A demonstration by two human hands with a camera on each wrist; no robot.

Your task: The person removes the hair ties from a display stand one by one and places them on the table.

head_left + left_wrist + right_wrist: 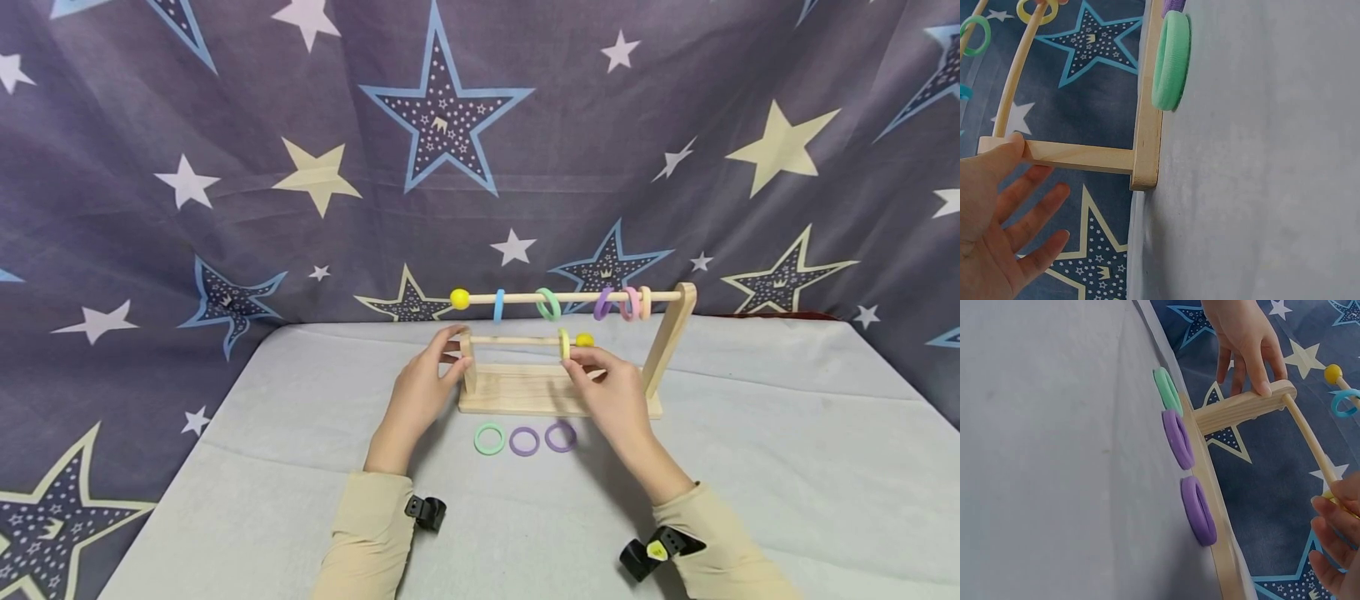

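Note:
A wooden rack point(525, 392) with two horizontal rods stands on the table. My left hand point(422, 387) holds its short upright point(1079, 154) near the top, thumb on one side and fingers behind; the lower fingers are spread. At the free end of the lower rod point(1310, 434), my right hand point(617, 398) pinches a yellow hair tie point(565, 343). That tie encircles the rod, just inside the yellow end knob point(585, 340). In the right wrist view the right fingers point(1335, 519) hide most of the tie.
The upper rod carries a blue point(498, 306), a green point(556, 309), a purple point(602, 305), a pink and a peach hair tie. In front of the base lie one green hair tie point(1169, 59) and two purple ones point(1176, 439). A star-patterned cloth point(450, 225) hangs behind.

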